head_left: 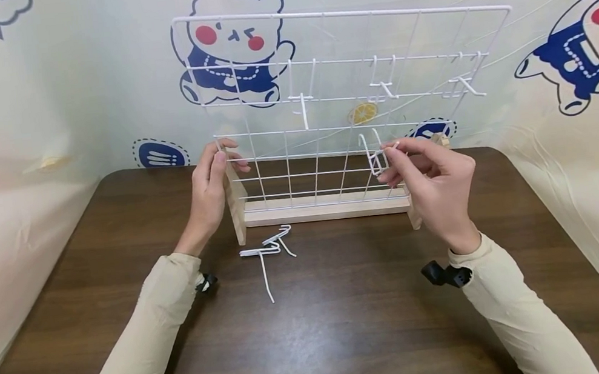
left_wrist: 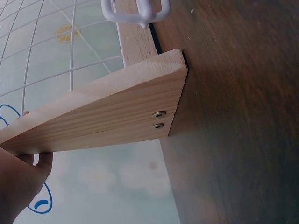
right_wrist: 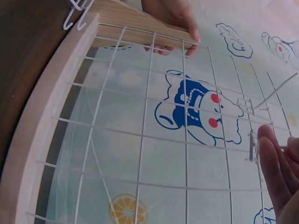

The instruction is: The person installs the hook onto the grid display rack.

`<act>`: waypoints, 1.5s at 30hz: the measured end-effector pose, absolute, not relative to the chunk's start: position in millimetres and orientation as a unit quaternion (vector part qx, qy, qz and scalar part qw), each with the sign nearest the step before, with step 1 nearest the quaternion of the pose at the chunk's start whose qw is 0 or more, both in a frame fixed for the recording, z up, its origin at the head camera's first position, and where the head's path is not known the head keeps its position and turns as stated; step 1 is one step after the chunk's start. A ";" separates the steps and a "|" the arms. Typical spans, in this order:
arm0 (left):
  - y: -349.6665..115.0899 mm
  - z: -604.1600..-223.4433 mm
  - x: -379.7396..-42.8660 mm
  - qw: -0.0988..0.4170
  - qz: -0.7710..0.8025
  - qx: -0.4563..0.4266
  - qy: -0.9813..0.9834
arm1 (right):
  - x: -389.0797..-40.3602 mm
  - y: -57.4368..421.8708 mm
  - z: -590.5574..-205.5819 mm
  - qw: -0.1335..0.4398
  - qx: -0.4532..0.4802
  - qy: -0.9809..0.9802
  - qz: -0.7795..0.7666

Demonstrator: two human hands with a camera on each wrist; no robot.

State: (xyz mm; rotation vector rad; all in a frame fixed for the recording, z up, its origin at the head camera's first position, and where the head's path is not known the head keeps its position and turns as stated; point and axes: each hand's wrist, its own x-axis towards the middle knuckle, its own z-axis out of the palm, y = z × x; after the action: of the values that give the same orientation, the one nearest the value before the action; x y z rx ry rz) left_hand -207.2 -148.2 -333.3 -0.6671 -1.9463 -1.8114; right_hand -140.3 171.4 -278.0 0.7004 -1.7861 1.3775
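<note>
My left hand grips the upper part of the wooden left side panel of a white wire grid rack. In the left wrist view, fingers curl around that panel's edge. My right hand pinches a white wire hook between thumb and fingers, in front of the grid's lower right part. The hook's two bent ends point upward; whether it touches the grid I cannot tell. Higher on the grid hang three similar hooks: a long one, a middle one and one at the right.
Two loose white hooks, one long and one shorter, lie on the brown table before the rack's left end. A wooden base bar joins the side panels. Behind stands a printed cloth backdrop.
</note>
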 end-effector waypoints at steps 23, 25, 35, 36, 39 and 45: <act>-146.4 -331.1 -206.0 0.195 -0.646 -0.236 -0.699 | -173.9 170.1 -288.9 0.445 0.237 -0.682 0.529; -146.5 -331.3 -206.1 0.195 -0.646 -0.236 -0.699 | -174.1 171.0 -290.5 0.445 0.236 -0.684 0.528; -148.4 -331.9 -205.4 0.201 -0.649 -0.236 -0.695 | -176.9 167.3 -293.1 0.444 0.238 -0.697 0.511; -148.4 -331.9 -205.3 0.201 -0.649 -0.236 -0.695 | -176.9 166.8 -293.7 0.444 0.238 -0.697 0.510; -148.1 -332.2 -205.4 0.199 -0.650 -0.238 -0.693 | -175.9 166.6 -295.9 0.447 0.239 -0.704 0.498; -148.0 -332.1 -206.1 0.195 -0.651 -0.239 -0.694 | -173.0 167.3 -301.3 0.444 0.233 -0.720 0.480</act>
State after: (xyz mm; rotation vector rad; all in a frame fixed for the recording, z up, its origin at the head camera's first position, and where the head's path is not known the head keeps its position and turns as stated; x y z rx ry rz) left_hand -206.1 -148.0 -332.1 -0.6703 -1.9439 -1.8238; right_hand -173.0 167.3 -301.3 0.5766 -1.7858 1.1896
